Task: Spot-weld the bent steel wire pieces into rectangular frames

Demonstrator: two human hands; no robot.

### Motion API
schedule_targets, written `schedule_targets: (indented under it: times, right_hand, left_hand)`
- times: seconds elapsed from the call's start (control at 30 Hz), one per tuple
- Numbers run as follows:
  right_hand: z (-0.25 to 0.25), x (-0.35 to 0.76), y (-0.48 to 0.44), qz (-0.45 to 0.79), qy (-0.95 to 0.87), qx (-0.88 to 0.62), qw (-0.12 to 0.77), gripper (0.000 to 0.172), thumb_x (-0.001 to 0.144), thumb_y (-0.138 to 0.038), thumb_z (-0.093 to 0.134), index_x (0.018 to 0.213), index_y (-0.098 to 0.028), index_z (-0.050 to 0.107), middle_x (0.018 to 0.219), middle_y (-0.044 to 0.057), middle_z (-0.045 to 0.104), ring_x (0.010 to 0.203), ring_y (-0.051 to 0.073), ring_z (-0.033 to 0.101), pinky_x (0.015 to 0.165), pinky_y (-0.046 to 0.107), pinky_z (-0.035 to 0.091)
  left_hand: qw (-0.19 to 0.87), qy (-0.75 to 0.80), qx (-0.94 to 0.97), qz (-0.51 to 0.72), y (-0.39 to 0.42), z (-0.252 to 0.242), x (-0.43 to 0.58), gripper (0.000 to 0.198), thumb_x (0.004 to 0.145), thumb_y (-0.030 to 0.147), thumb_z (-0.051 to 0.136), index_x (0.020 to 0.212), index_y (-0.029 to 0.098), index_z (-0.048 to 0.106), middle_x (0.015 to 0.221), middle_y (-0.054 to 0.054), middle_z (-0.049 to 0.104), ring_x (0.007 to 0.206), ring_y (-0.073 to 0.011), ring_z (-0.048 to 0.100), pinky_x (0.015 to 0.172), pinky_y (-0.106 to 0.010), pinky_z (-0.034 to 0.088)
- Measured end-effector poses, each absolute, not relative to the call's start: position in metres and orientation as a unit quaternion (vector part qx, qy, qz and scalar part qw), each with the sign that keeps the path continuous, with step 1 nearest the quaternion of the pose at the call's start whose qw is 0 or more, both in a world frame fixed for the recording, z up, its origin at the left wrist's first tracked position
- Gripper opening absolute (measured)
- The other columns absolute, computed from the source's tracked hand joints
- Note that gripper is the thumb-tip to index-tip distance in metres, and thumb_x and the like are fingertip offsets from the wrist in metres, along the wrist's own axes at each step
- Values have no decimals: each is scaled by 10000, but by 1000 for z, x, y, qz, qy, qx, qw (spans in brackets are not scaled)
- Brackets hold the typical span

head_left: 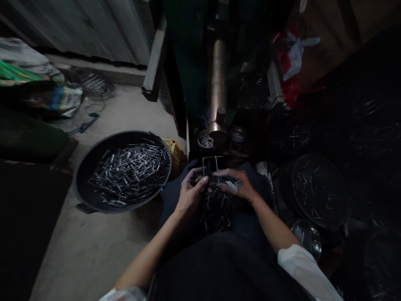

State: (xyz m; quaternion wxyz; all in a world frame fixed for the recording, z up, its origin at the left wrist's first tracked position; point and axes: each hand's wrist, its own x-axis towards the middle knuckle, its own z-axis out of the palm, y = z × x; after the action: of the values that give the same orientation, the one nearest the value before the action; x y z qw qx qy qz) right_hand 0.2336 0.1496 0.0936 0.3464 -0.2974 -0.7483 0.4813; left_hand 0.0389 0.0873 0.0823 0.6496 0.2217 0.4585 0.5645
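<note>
My left hand (193, 186) pinches the left leg of a thin bent wire frame (209, 157), a squared U shape standing up between my hands. My right hand (235, 182) is closed, with its fingertips at the frame's right side and several short metal rods (232, 185) tucked in the fingers. Just beyond the frame a thick copper-coloured machine arm (218, 90) comes down to a blunt end. In my lap, under both hands, lie more loose wire pieces (216, 205); how they sit is hard to make out in the dark.
On my left stands a large black pan (82, 169) heaped with short metal rods (134, 167), beside a yellow plastic basket (175, 154). A small dish (205, 139) sits by the machine. A dark tub (294, 184) and a shiny metal bowl (308, 238) are on my right.
</note>
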Motion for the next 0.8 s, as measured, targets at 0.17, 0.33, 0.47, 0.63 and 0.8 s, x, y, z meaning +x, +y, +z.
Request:
schedule_targets:
  times: [0.17,0.33,0.47,0.63,0.8]
  right_hand:
    - [98,233,154,463,-764,-286,345,338,865,-303,792,1188,-230,724,1146,62,761,1053,200,731,945,309,564]
    - [100,232,162,435,-787,-267,346,340,868,-312,786,1191,-229,719,1145,65,763,1062,207,731,950,316,566]
    - [104,232,167,434,-792,-268,336,335,874,-366,777,1181,-242,719,1162,64,760,1084,216,725,963,326,564]
    - [111,229,170,428,-794,-262,342,303,887,-373,760,1159,-244,725,1144,65,767,1076,223,731,949,328,574]
    - [112,229,172,425,-794,-256,350,300,879,-363,770,1151,-245,727,1136,64,770,1075,227,731,947,328,571]
  left_hand:
    - [649,448,214,576,91,86,38,468,773,343,826,1167,198,620,743,34,610,573,-95,603,549,-208,532]
    - [651,439,214,582,94,91,37,485,772,357,828,1179,194,619,750,26,612,586,-97,599,546,-200,517]
    - [652,431,205,590,96,96,37,490,775,357,825,1183,185,613,771,17,619,593,-99,597,546,-205,520]
    - [649,423,204,598,98,97,38,477,770,349,832,1163,184,619,775,16,627,606,-100,600,550,-203,528]
    - [648,412,201,608,102,100,38,495,750,346,850,1159,185,622,718,44,586,577,-86,571,534,-190,516]
